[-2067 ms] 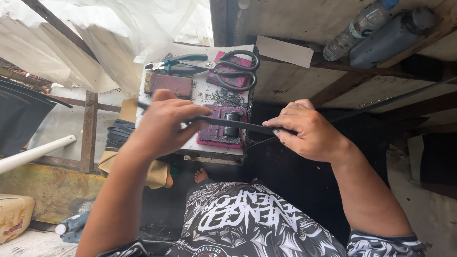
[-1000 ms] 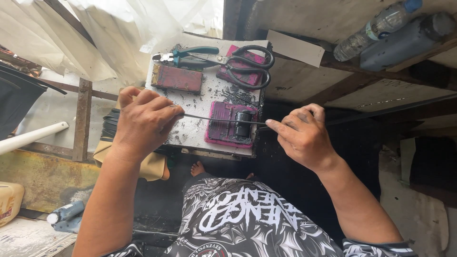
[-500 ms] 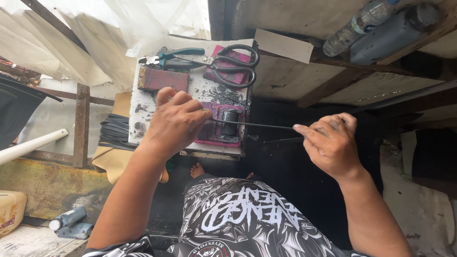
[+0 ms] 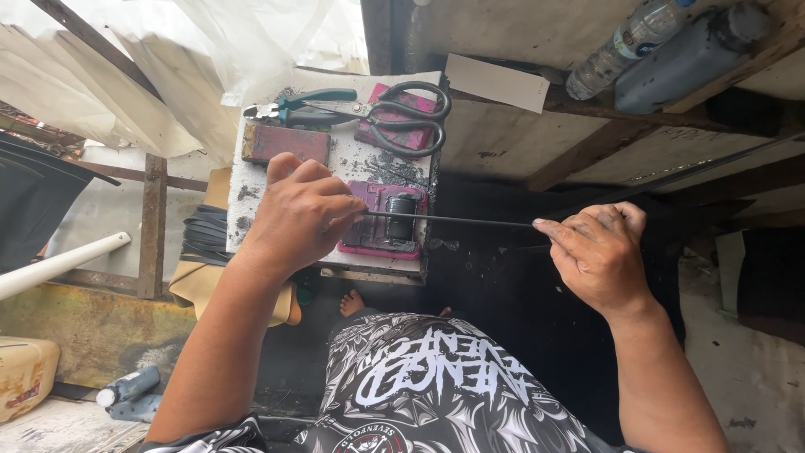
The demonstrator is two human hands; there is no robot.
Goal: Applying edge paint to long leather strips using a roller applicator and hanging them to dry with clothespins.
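A thin black strip (image 4: 457, 221) runs level across a pink block (image 4: 381, 222) that carries a small black roller (image 4: 401, 216), on a white bench top (image 4: 340, 164). My left hand (image 4: 298, 214) pinches the strip's left end beside the block. My right hand (image 4: 597, 252) grips its right end, well off the bench's right edge, fingers dirty with black.
Teal-handled pliers (image 4: 306, 102) and black scissors (image 4: 407, 117) lie at the bench's far end, with a red-brown block (image 4: 285, 143) and another pink pad (image 4: 394, 134). Two bottles (image 4: 671, 46) rest on a wooden beam upper right. A white pipe (image 4: 59, 264) lies left.
My right hand has moved steadily rightward away from the bench, and more of the black strip is stretched out between the hands. My left hand stays by the pink block.
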